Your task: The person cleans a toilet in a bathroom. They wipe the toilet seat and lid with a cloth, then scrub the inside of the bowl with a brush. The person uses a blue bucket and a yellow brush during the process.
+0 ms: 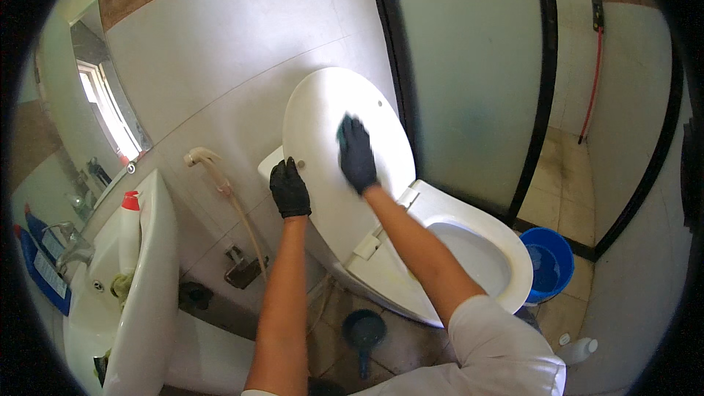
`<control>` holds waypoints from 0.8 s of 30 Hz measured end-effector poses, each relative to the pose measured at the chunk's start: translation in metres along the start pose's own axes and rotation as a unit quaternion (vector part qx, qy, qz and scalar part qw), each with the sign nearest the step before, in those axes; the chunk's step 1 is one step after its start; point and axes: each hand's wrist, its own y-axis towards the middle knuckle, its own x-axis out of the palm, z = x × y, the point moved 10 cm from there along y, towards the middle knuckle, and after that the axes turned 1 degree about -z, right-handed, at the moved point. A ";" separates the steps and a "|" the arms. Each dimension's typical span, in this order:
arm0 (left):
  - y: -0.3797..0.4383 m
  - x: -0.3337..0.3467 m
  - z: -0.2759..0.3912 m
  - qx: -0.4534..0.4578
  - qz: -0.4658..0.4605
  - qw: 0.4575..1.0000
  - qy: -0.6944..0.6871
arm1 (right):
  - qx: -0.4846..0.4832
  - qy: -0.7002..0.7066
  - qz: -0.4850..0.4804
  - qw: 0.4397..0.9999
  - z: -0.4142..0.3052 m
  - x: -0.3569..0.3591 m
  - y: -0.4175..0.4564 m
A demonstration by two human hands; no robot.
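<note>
My right hand (pixel 358 157), in a black glove and slightly blurred, presses a dark green scrubbing pad (pixel 342 133) against the underside of the raised white toilet lid (pixel 324 99). Much of the pad is hidden behind the fingers. On the lid's left edge rests my left hand (pixel 290 187), also in a black glove, its fingers together at the rim near a round bumper. It steadies the lid there; how far the fingers wrap behind cannot be seen. Below my right forearm the toilet seat (pixel 520 264) lies down on the bowl, with yellowish marks near the hinge side.
A washbasin (pixel 159 264) at the left holds a white bottle (pixel 130 231) with a red cap. A bidet sprayer (pixel 206 158) hangs on the wall. A dipper (pixel 364 330) lies on the floor; a blue bucket (pixel 566 258) stands beside the toilet, near a frosted shower panel (pixel 473 82).
</note>
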 end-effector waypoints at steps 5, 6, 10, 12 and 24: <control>0.001 -0.002 0.004 -0.028 -0.016 0.999 -0.025 | 0.356 0.134 -0.047 0.924 0.148 0.040 -0.127; 0.003 0.002 0.016 -0.032 -0.022 0.999 -0.034 | 0.361 0.073 0.037 0.929 0.184 0.023 -0.116; 0.005 -0.021 0.067 0.068 0.204 0.964 -0.157 | 0.119 -0.122 0.185 0.968 0.173 -0.014 -0.008; -0.002 -0.025 0.026 0.045 0.169 0.976 -0.128 | 0.193 0.067 0.083 0.975 0.089 0.021 -0.011; 0.005 -0.019 0.011 0.012 0.124 0.981 -0.152 | 0.197 0.066 0.094 0.974 0.133 0.010 -0.008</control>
